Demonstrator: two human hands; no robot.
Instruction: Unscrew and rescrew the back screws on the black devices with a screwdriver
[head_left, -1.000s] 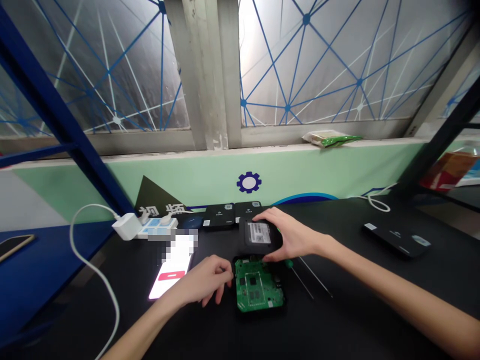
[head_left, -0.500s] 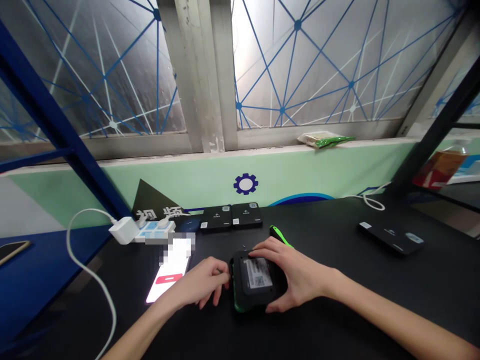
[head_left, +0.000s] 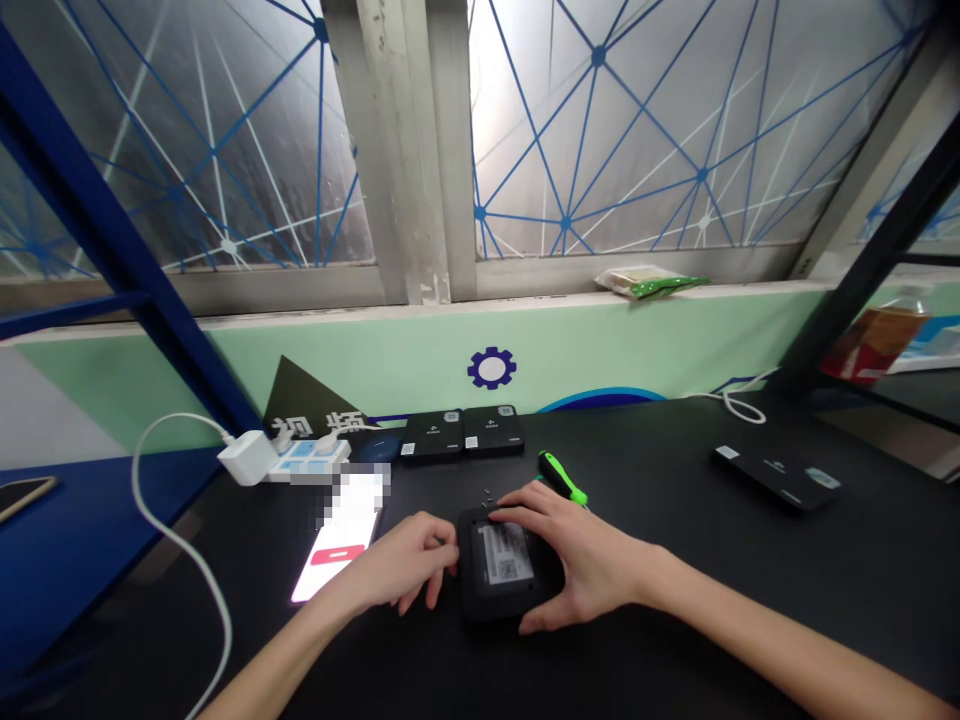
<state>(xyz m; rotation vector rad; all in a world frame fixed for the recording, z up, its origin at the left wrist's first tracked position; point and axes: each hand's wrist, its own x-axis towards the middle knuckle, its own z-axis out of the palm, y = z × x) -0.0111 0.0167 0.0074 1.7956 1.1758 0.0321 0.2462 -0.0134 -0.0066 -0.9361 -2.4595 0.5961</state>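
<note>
A black set-top box lies on the dark table with its labelled underside up. My right hand spans it from the right, fingers on the far edge and thumb at the near edge. At the box's left side, my left hand is curled with thumb and index finger close together; what they pinch, if anything, is hidden. Just beyond the box lie small screws. A screwdriver with a green and black handle rests behind my right hand, its shaft partly hidden.
Two similar black boxes sit side by side near the wall, and another black box lies at right. A phone with a lit screen is at left, near a white power strip and a charger with a white cable.
My right hand has moved slightly left with the box's bottom cover. The green circuit board edge that showed along the left and near sides is now covered. My left hand has barely moved.
</note>
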